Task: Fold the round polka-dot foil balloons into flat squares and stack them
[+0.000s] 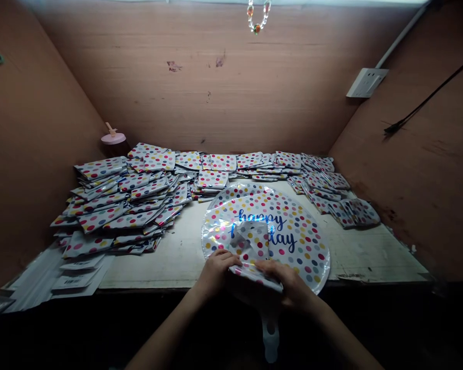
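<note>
A round, flat foil balloon (304, 231) with coloured dots and blue lettering lies on the table. On its near part, a partly folded dotted foil balloon (250, 239) is between my hands. My left hand (218, 270) grips its left edge, fingers curled over the foil. The fingers of my right hand (287, 282) are closed on its right side, at the table's front edge. A pale tab with a hole (270, 341) hangs down below my hands.
Stacks of folded dotted foil (139, 200) fill the left and back of the table (389, 257), with more piles (355, 211) at the right. Labelled plastic sleeves (75, 277) lie front left. A pink-lidded cup (113, 139) stands back left. A socket (367, 82) is on the right wall.
</note>
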### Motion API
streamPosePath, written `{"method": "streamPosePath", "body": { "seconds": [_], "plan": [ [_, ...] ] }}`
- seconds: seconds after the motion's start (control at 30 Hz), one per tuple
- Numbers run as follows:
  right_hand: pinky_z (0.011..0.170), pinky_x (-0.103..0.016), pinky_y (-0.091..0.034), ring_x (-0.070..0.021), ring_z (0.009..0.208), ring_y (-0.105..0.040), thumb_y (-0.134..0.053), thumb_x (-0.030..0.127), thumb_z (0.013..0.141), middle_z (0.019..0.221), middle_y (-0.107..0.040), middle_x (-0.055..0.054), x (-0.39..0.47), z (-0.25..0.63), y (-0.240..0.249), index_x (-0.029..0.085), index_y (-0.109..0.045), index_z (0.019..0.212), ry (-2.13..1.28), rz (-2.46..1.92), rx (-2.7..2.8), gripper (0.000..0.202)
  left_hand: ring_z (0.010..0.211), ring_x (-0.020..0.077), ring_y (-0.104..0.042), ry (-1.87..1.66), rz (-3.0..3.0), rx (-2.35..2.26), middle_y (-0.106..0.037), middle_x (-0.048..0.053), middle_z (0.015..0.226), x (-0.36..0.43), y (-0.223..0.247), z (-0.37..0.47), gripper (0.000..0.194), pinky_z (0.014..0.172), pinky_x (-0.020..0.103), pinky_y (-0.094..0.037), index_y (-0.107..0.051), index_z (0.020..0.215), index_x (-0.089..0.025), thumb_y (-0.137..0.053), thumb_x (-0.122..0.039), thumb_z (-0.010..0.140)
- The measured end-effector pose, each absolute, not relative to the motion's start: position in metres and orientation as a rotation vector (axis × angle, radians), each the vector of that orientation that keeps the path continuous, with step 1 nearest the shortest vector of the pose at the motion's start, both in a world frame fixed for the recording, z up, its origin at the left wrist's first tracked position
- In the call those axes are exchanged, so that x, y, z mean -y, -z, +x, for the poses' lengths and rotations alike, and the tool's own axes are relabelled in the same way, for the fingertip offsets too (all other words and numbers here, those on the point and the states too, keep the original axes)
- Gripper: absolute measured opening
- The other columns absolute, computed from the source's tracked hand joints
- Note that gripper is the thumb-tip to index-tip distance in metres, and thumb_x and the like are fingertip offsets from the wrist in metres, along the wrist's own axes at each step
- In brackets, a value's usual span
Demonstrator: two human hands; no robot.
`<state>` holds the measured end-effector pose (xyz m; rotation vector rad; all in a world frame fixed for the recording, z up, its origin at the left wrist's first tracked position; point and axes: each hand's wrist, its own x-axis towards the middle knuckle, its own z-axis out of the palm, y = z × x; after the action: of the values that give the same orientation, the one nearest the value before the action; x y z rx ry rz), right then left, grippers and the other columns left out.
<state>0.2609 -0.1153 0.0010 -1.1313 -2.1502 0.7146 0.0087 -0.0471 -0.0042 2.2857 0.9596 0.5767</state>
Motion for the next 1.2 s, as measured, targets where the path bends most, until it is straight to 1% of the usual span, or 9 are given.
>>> {"method": "streamPosePath", "body": {
  "seconds": [0.13,0.3,0.4,0.57,0.7,0.83,0.97,1.07,1.2],
  "plan": [
    [0.100,-0.039,-0.043,-0.0245,0.120,-0.054,-0.055,0.030,0.085,0.122,-0.064,-0.011,0.112,0.259,-0.001,0.020,-0.061,0.092,-0.626,-1.067,2.151,0.013,0.116,0.0198,-0.057,-0.520,2.217,-0.921,-0.068,0.002,0.115,0.044,-0.001,0.013,0.033,0.111,0.037,-0.030,-0.067,0.107,-0.027,-0.055,-0.014,0.080],
    [0.092,-0.038,-0.048,-0.0269,0.108,-0.061,-0.049,0.038,0.087,0.114,-0.067,-0.012,0.110,0.259,0.010,0.019,-0.059,0.108,-0.709,-1.307,1.898,0.030,0.092,0.0180,-0.064,-0.619,2.040,-1.161,-0.070,0.003,0.098,0.032,-0.004,0.027,0.024,0.088,0.030,-0.046,-0.067,0.095,-0.023,-0.047,-0.014,0.085],
    [0.076,-0.032,-0.052,-0.0242,0.089,-0.067,-0.034,0.043,0.094,0.097,-0.071,-0.011,0.087,0.252,0.004,0.018,-0.058,0.105,-0.705,-1.748,1.547,0.037,0.082,0.0177,-0.064,-0.685,1.882,-1.395,-0.069,0.002,0.088,0.025,-0.004,0.042,0.023,0.077,0.028,-0.048,-0.061,0.106,-0.021,-0.044,-0.024,0.091],
    [0.067,-0.027,-0.047,-0.0223,0.082,-0.066,-0.035,0.039,0.095,0.088,-0.070,-0.011,0.032,0.238,-0.011,0.016,-0.062,0.091,-0.662,-2.249,1.447,0.035,0.098,0.0233,-0.061,-0.755,1.944,-1.830,-0.063,0.010,0.108,0.025,-0.007,0.071,0.040,0.084,0.037,-0.048,-0.047,0.131,-0.017,-0.041,-0.017,0.091],
    [0.073,-0.030,-0.046,-0.0249,0.088,-0.066,-0.045,0.033,0.091,0.092,-0.070,-0.015,0.018,0.233,-0.016,0.013,-0.064,0.094,-0.627,-2.347,1.449,0.028,0.131,0.0256,-0.039,-0.669,2.455,-1.513,-0.049,0.011,0.137,0.022,-0.004,0.090,0.045,0.109,0.045,-0.032,-0.049,0.133,-0.019,-0.038,-0.011,0.090],
    [0.083,-0.036,-0.046,-0.0282,0.102,-0.062,-0.034,0.030,0.096,0.108,-0.065,-0.019,0.032,0.225,-0.023,0.010,-0.054,0.119,-0.438,-2.404,1.403,0.037,0.143,0.0358,-0.012,-0.398,2.529,-1.302,-0.027,0.008,0.153,0.017,0.009,0.101,0.053,0.114,0.055,-0.017,-0.040,0.142,-0.024,-0.048,-0.031,0.090],
    [0.109,-0.044,-0.027,-0.0274,0.134,-0.035,-0.023,0.036,0.098,0.142,-0.044,-0.016,0.043,0.220,-0.015,0.015,-0.046,0.135,-0.121,-2.085,1.829,0.048,0.142,0.0410,0.006,-0.362,2.490,-1.322,-0.017,0.006,0.157,0.015,0.016,0.103,0.059,0.113,0.060,-0.007,-0.034,0.145,-0.027,-0.048,-0.033,0.088],
    [0.115,-0.045,-0.014,-0.0223,0.143,-0.015,-0.024,0.048,0.097,0.154,-0.027,-0.006,0.039,0.223,0.004,0.022,-0.027,0.148,-0.238,-1.906,2.131,0.057,0.143,0.0374,0.001,-0.374,2.453,-1.265,-0.020,0.007,0.156,0.014,0.013,0.096,0.065,0.115,0.056,-0.009,-0.034,0.146,-0.024,-0.051,-0.027,0.083],
    [0.116,-0.046,-0.011,-0.0211,0.145,-0.004,-0.022,0.054,0.096,0.158,-0.014,-0.005,0.034,0.228,0.022,0.021,-0.017,0.150,-0.281,-1.977,2.159,0.064,0.131,0.0292,-0.041,-0.637,2.019,-1.679,-0.045,0.018,0.139,0.014,-0.005,0.077,0.055,0.105,0.043,-0.036,-0.038,0.140,-0.011,-0.045,-0.028,0.088]
  ]
}}
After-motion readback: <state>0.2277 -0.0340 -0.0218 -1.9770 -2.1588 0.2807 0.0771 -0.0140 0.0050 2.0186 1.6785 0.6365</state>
